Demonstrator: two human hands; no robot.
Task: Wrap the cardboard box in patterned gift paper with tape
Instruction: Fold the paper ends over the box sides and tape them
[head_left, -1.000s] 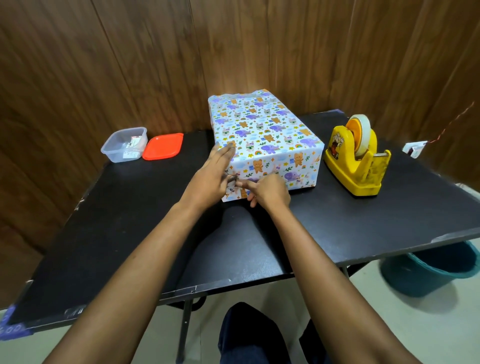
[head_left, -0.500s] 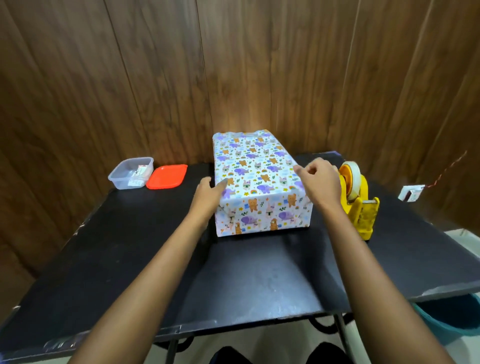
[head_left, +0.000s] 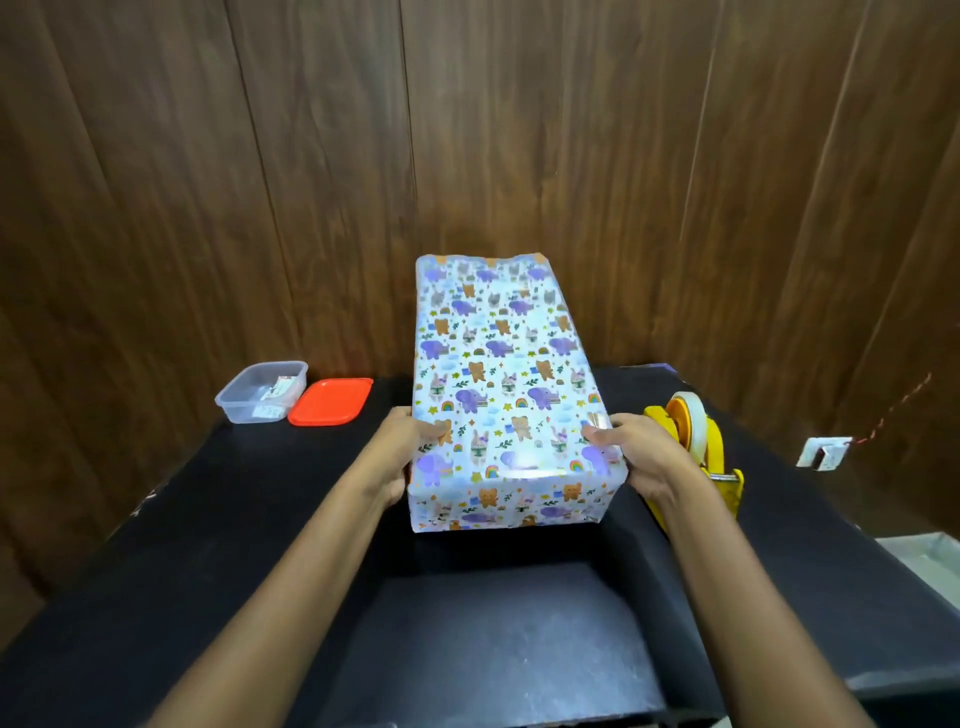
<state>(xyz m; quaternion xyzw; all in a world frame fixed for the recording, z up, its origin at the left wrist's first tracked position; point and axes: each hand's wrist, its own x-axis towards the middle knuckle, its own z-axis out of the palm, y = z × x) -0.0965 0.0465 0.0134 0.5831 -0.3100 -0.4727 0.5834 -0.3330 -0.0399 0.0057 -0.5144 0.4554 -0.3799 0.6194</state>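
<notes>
In the head view, the gift-wrapped cardboard box (head_left: 498, 384) is being held at the middle of the black bench (head_left: 234, 519), its long axis running from 6 to 12 o'clock. It is being covered entirely by pale blue paper printed with purple elephants, bears and rainbows, and no bare cardboard is being shown. A dark shadow is being cast on the bench beneath its near end; whether the far end is touching the bench cannot be told.

The box is being clasped at its near corners from both sides. The left grip (head_left: 400, 457) is being pressed against the 9 o'clock side, with the thumb laid on the top face and the fingers curled round the edge. The right grip (head_left: 644, 460) is being closed on the 3 o'clock side in the same way, with the thumb on top near the corner.

A yellow tape dispenser (head_left: 722, 457) carrying a tape roll (head_left: 688, 423) is being partly hidden just behind the right grip, at 3 o'clock from the box. At 9 o'clock, well apart from the box, a clear plastic container (head_left: 262, 392) is being flanked by an orange lid (head_left: 331, 401) lying flat just beside it. A wood-panelled wall (head_left: 311, 156) is being seen behind the bench.
</notes>
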